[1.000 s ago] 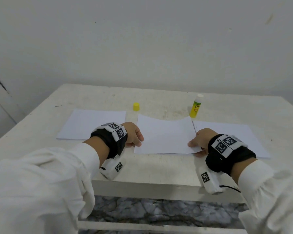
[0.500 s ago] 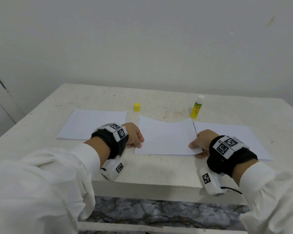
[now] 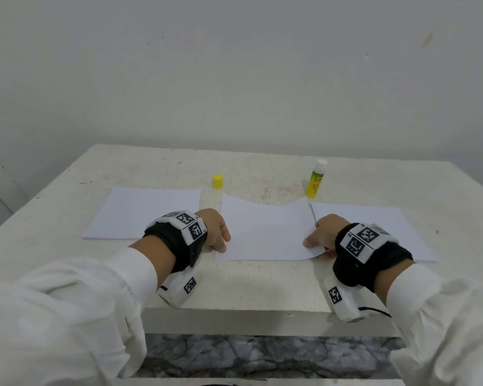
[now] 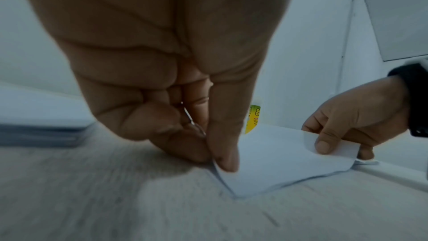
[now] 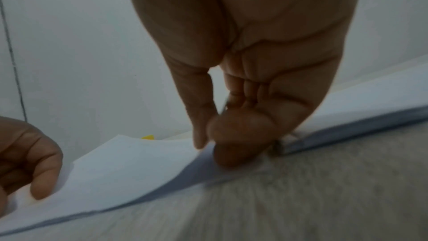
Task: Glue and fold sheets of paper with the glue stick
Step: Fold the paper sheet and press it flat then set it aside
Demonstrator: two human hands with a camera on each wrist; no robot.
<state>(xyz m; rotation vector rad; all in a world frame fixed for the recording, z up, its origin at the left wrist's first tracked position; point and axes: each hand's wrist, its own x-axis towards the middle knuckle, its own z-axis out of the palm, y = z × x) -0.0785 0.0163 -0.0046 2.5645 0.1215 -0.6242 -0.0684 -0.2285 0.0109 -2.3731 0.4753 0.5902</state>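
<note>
Both hands — left hand (image 3: 214,228), right hand (image 3: 322,235) — still pinch the near corners of the white paper sheet (image 3: 265,232) mid-bench; hardly moved since, fold not started; uncapped yellow glue stick (image 3: 315,179) stands behind.

Both arms wear loose white sleeves (image 3: 67,316), bunched in soft folds and ending in plain cuffs short of the wrists. Each wrist carries a wide black band (image 3: 176,246) like padded fabric. On top of each band, toward 12 o'clock, sits a white block (image 3: 188,227) printed with square black-and-white code markers, two faces showing on the left wrist, two or three on the right. Under each wrist, toward 6 o'clock, hangs a rounded white casing (image 3: 342,300) bearing one smaller marker of the same kind. A thin black cable (image 3: 374,310) runs from the right casing toward 3 o'clock.
</note>
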